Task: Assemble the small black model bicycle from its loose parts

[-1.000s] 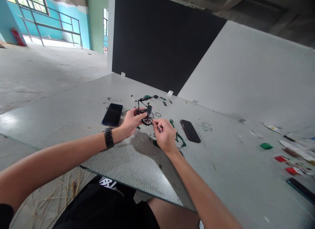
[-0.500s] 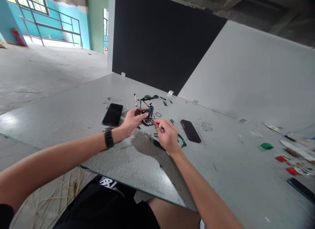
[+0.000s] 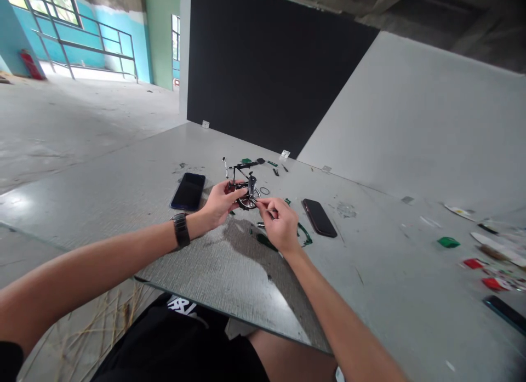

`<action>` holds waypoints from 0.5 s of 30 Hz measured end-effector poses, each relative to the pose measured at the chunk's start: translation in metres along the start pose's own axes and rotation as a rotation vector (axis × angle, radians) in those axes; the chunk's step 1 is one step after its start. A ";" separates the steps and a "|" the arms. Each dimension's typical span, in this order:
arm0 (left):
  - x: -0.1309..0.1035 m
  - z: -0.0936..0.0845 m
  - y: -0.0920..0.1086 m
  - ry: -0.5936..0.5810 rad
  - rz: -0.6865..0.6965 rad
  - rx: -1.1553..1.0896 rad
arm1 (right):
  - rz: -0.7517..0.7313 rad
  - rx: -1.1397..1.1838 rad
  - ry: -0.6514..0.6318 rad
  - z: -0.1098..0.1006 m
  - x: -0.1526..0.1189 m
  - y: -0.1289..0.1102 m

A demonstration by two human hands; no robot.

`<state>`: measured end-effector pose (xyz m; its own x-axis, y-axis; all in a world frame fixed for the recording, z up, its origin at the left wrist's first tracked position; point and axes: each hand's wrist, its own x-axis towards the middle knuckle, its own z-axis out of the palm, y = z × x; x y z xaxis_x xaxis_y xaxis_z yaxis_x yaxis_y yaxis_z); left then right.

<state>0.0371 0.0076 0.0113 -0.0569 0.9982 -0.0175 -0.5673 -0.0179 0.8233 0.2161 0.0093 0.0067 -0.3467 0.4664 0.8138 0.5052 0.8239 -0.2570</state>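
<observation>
A small black model bicycle is held above the table, its white handlebar at the upper left and a spoked wheel lowest, toward me. My left hand is closed on the frame near that wheel, thumb on top. At the wheel's right side, my right hand pinches with thumb and index finger; what lies between these fingertips is too small to make out. Green model parts lie partly hidden behind and under my right hand. A thin black ring rests just beyond the wheel.
One phone lies left of my hands, another phone to the right. Small green and black pieces are scattered behind the bicycle. Farther right are a green piece, red packets and a dark phone-like object. A panel stands along the back.
Both hands stay almost in the same place at the wheel. A light thin bit seen by my right fingers earlier no longer shows. The view has shifted slightly.
</observation>
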 end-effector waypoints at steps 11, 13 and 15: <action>0.000 0.003 0.000 0.006 -0.011 0.023 | 0.123 0.000 0.010 0.004 0.000 -0.003; -0.001 0.003 0.001 0.027 0.007 0.029 | 0.051 -0.012 -0.042 0.004 -0.001 -0.006; -0.001 0.003 0.002 0.038 0.032 0.035 | -0.010 -0.030 -0.097 0.005 -0.002 -0.010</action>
<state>0.0383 0.0066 0.0148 -0.1057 0.9943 -0.0120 -0.5357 -0.0468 0.8431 0.2082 0.0019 0.0049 -0.4259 0.4879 0.7619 0.5240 0.8196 -0.2319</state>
